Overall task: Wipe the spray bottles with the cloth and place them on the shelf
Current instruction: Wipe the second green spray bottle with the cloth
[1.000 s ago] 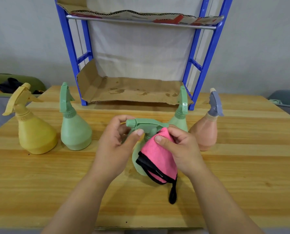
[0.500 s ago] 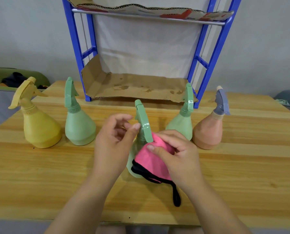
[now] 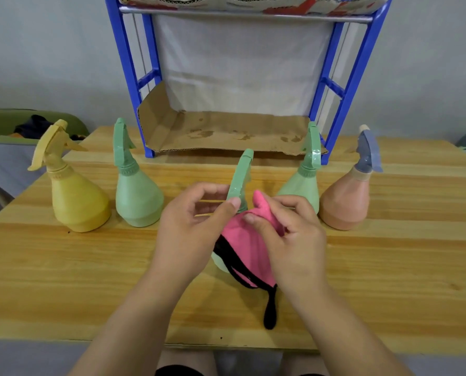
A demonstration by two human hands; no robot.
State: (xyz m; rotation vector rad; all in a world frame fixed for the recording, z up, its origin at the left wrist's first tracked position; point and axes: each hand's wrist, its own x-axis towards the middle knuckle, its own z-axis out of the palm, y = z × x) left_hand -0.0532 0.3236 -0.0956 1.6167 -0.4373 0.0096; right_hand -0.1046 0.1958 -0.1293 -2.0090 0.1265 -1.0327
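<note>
A green spray bottle [image 3: 241,175] stands at the middle of the wooden table [image 3: 63,280], its body mostly hidden by hands and cloth. My left hand [image 3: 193,226] pinches its trigger head between thumb and fingers. My right hand [image 3: 288,234] holds the pink cloth [image 3: 248,248] with black trim against the bottle's body. Behind it, the blue shelf [image 3: 343,85] has a cardboard-lined bottom level [image 3: 226,131] with nothing on it.
On the table stand a yellow bottle [image 3: 74,196], a green bottle [image 3: 136,196], another green bottle [image 3: 305,185] and a peach bottle with a grey head [image 3: 348,202]. A green chair [image 3: 22,126] sits far left. The cloth's black loop [image 3: 270,313] hangs toward the table's front edge.
The held bottle's trigger head has turned from pointing left to pointing away from me. My right hand has shifted the cloth around the bottle's body. The view has tilted down slightly.
</note>
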